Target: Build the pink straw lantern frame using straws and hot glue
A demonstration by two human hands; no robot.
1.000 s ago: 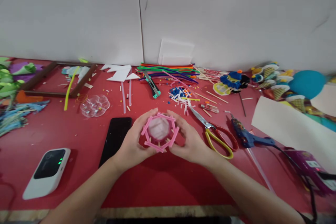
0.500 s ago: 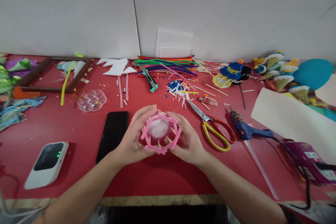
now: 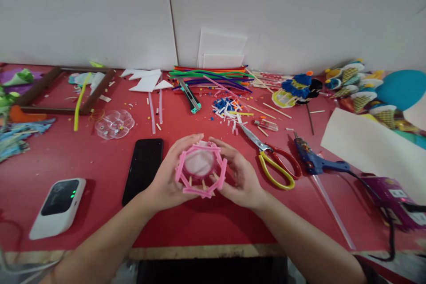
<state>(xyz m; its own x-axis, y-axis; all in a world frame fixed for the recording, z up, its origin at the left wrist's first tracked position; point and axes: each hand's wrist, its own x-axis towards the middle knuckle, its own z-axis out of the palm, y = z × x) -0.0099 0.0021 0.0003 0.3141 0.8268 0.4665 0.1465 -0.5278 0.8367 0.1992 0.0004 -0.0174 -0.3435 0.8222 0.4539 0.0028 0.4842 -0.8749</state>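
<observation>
Both hands cup a small pink hexagonal frame built from pink strips and short wooden sticks, with a whitish round piece inside it. My left hand wraps its left side with fingers curled over the top rim. My right hand grips the right side, thumb on the upper edge. The frame is held just above the red table, near its front edge.
A black phone lies left of the hands, a white device with green lights further left. Yellow-and-red scissors, a blue glue gun, white paper, coloured sticks, a cutter and scraps lie around.
The pink frame has tilted a little in my hands, and the view has shifted slightly. Both hands stay on it.
</observation>
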